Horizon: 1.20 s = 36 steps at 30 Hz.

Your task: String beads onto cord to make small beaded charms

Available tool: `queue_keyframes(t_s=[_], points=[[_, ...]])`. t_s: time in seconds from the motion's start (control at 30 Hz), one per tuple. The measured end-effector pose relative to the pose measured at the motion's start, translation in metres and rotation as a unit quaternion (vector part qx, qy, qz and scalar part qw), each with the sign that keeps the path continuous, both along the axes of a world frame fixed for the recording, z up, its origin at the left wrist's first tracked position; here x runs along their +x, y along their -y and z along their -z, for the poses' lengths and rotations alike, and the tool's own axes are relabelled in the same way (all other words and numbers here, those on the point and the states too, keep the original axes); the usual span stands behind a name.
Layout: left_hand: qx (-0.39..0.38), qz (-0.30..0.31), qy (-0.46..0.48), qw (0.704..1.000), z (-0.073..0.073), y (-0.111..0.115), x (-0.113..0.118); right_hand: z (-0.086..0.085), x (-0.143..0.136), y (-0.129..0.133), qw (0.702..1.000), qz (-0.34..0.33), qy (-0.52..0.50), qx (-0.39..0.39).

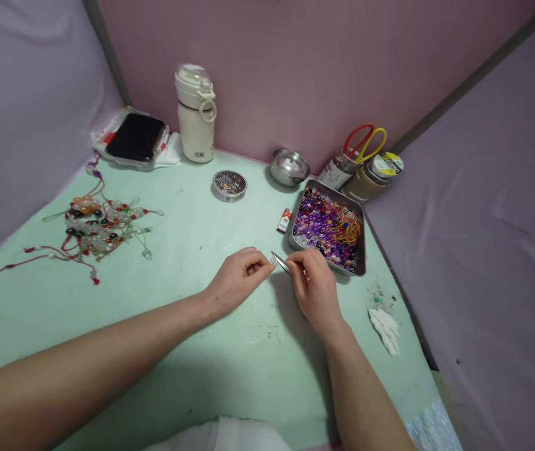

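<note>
My left hand [244,275] is closed, with thumb and forefinger pinching a few small clear beads [274,261] over the middle of the table. Facing it, my right hand [315,288] is wrapped round pointed metal snips [280,261]; the fingers hide their handle. The tips of the snips touch or nearly touch the beads; I cannot tell which. Any thread on the beads is too fine to make out. Just beyond my right hand, a metal tray [364,257] holds many purple, red and clear beads and a bundle of orange-yellow cords.
A red-and-white lighter [284,220], a spool [230,186] and a steel bowl [289,167] stand beyond my hands. Finished-looking beaded strings [93,228] lie left. At the back are a bottle [196,119], a phone [136,137] and jars [371,178]. Crumpled tissue [384,331] lies right.
</note>
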<state>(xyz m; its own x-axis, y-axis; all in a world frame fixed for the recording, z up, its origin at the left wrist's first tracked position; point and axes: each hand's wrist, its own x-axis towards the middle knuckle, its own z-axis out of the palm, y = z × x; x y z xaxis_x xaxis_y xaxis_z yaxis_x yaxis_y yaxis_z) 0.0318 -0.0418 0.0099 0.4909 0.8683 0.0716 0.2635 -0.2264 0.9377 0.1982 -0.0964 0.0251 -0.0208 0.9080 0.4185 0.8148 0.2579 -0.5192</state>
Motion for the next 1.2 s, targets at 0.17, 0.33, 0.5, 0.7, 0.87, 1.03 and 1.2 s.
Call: queue_keyframes(t_s=[0.17, 0.33, 0.5, 0.7, 0.87, 1.03, 1.2], points=[[0.018, -0.012, 0.018, 1.0, -0.002, 0.001, -0.001, 0.0, -0.001, 0.0, 0.998, 0.024, -0.045, -0.028], [0.044, -0.006, 0.021, 0.999, 0.001, 0.0, -0.001, -0.002, -0.002, 0.002, 0.962, 0.038, -0.236, -0.131], [0.09, -0.013, 0.027, 0.995, 0.003, 0.001, -0.002, -0.006, 0.001, -0.001, 0.861, 0.0, -0.467, -0.202], [0.087, -0.041, 0.039, 0.995, 0.002, 0.0, -0.003, -0.004, 0.005, -0.006, 0.835, 0.046, -0.525, -0.162], [0.094, -0.036, 0.041, 0.994, 0.003, 0.001, -0.002, 0.01, -0.001, -0.005, 0.872, 0.043, -0.455, -0.175], [0.109, -0.008, 0.037, 0.993, 0.005, 0.003, -0.002, 0.017, -0.008, -0.005, 0.874, 0.044, -0.46, -0.152], [0.102, 0.002, 0.026, 0.994, 0.005, 0.004, -0.001, 0.014, -0.014, -0.003, 0.874, 0.031, -0.472, -0.113]])
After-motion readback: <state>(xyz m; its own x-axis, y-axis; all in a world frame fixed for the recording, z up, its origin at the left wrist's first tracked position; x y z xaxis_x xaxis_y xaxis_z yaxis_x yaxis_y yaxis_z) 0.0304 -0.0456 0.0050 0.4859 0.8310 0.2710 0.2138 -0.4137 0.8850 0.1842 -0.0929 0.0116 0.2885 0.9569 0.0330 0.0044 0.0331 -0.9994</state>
